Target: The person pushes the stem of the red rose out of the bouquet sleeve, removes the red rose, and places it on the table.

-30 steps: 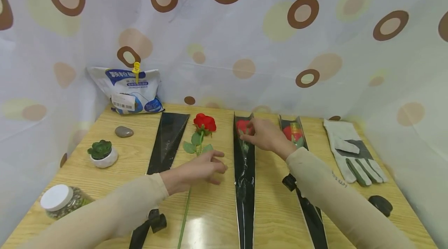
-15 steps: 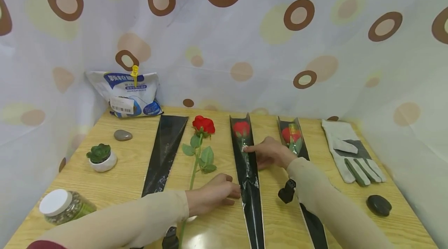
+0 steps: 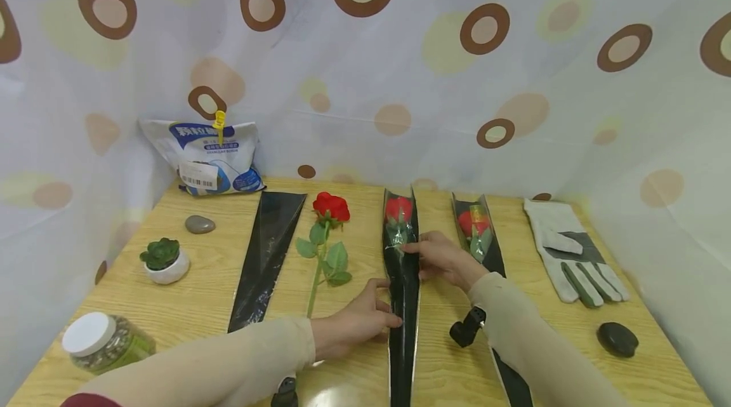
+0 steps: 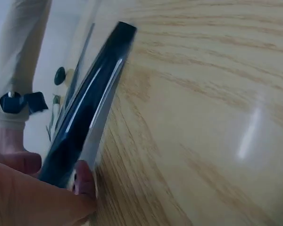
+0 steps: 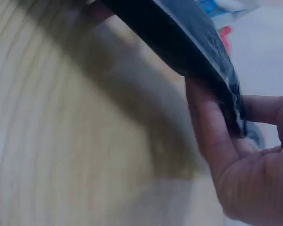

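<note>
A red artificial rose (image 3: 398,209) lies inside a black flower sleeve (image 3: 403,305) with a clear front, in the middle of the head view. My right hand (image 3: 448,258) pinches the sleeve's right edge below the bloom, thumb on the front and fingers (image 5: 210,125) underneath. Lower down, my left hand (image 3: 360,321) grips the left edge, its thumb over the front. The right wrist view shows the sleeve raised above the table there, with a shadow under it. A loose rose (image 3: 331,206) with green leaves lies left of it, its lower stem hidden by my left arm.
Another black sleeve (image 3: 265,254) lies at left, and a sleeved rose (image 3: 474,223) at right. Around them are gloves (image 3: 562,248), a black stone (image 3: 618,339), a grey stone (image 3: 200,224), a potted succulent (image 3: 165,261), a jar (image 3: 108,342) and a white-blue bag (image 3: 205,156).
My right hand has moved down from the bloom to the sleeve's right edge. My left hand has come right and down and taken hold of the left edge. The sleeve has shifted slightly.
</note>
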A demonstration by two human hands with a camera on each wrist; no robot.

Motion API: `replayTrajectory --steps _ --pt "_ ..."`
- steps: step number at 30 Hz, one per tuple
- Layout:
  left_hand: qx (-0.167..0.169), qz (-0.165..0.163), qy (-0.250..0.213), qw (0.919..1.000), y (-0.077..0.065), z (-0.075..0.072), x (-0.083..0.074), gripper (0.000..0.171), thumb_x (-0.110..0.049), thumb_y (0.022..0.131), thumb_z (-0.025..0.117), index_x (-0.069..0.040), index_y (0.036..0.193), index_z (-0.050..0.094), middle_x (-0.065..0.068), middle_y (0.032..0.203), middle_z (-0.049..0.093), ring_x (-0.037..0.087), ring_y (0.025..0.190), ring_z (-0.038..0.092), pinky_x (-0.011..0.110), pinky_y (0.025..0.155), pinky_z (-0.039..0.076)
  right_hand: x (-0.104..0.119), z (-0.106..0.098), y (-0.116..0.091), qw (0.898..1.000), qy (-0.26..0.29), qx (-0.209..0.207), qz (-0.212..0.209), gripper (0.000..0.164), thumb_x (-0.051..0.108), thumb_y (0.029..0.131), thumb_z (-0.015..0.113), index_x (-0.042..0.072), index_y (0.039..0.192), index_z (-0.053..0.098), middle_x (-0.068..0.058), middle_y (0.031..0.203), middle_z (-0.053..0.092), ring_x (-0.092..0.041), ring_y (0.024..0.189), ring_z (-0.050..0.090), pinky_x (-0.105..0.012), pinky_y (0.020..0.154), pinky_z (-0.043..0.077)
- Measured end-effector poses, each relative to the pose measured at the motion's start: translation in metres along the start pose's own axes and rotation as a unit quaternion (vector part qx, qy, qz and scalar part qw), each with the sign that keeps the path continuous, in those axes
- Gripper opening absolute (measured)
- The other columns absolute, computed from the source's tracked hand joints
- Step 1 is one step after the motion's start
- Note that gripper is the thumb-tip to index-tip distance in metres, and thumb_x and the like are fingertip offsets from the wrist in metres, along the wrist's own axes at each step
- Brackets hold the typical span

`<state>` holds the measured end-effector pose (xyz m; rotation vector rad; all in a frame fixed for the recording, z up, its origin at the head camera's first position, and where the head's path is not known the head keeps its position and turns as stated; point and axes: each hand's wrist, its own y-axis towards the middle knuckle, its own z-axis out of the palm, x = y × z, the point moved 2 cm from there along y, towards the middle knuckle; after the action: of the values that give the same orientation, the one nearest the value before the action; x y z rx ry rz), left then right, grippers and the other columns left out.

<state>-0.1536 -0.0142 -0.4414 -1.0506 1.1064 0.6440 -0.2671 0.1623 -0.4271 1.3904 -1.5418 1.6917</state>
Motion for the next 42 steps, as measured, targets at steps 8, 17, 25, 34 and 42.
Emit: replayTrajectory --steps 8,17,25,34,42 --pt "-0.036 0.059 0.061 0.9957 -0.008 -0.029 0.000 0.046 -0.016 0.094 0.071 0.007 0.131 0.056 0.018 0.114 0.065 0.026 0.100 0.064 0.039 0.083 0.052 0.032 -0.011 -0.028 0.983 0.132 -0.050 -0.117 0.041 0.020 0.102 0.059 -0.005 0.132 0.047 -0.005 0.098 0.067 -0.011 0.078 0.066 -0.025 0.068 0.054" --pt "-0.062 0.156 0.210 0.9632 -0.028 -0.043 -0.022 0.024 -0.020 0.090 0.075 0.001 0.101 0.076 0.013 0.116 0.068 0.022 0.101 0.065 0.038 0.081 0.053 0.065 -0.015 -0.076 0.942 0.218 -0.066 -0.248 0.042 0.023 0.095 0.070 0.006 0.130 0.053 0.001 0.103 0.065 -0.008 0.081 0.060 -0.021 0.071 0.049" --pt "-0.066 0.265 0.300 0.9140 -0.044 -0.032 -0.048 0.030 -0.019 0.092 0.072 -0.013 0.064 0.064 -0.012 0.050 0.034 0.004 0.045 0.026 0.021 0.044 0.025 0.077 -0.013 -0.109 0.907 0.165 -0.185 -0.339 0.022 0.017 0.090 0.075 0.005 0.108 0.071 0.001 0.081 0.067 -0.013 0.060 0.046 -0.025 0.052 0.039" --pt "-0.100 0.259 0.248 0.9282 -0.042 -0.034 -0.054 0.021 -0.020 0.091 0.074 -0.006 0.106 0.077 0.007 0.107 0.072 0.013 0.092 0.069 0.030 0.077 0.055 0.083 -0.002 -0.115 0.900 0.090 -0.206 -0.373 0.037 0.017 0.087 0.079 0.005 0.062 0.055 0.005 0.052 0.030 -0.012 0.046 0.021 -0.027 0.046 0.032" --pt "-0.101 0.277 0.230 0.9274 -0.039 -0.033 -0.067 0.020 -0.017 0.091 0.073 -0.011 0.072 0.070 -0.012 0.061 0.057 0.002 0.053 0.049 0.022 0.049 0.033 0.078 0.013 -0.107 0.923 0.051 -0.162 -0.345 0.018 0.016 0.085 0.081 -0.001 0.085 0.075 0.004 0.063 0.059 -0.008 0.064 0.049 -0.024 0.065 0.046"
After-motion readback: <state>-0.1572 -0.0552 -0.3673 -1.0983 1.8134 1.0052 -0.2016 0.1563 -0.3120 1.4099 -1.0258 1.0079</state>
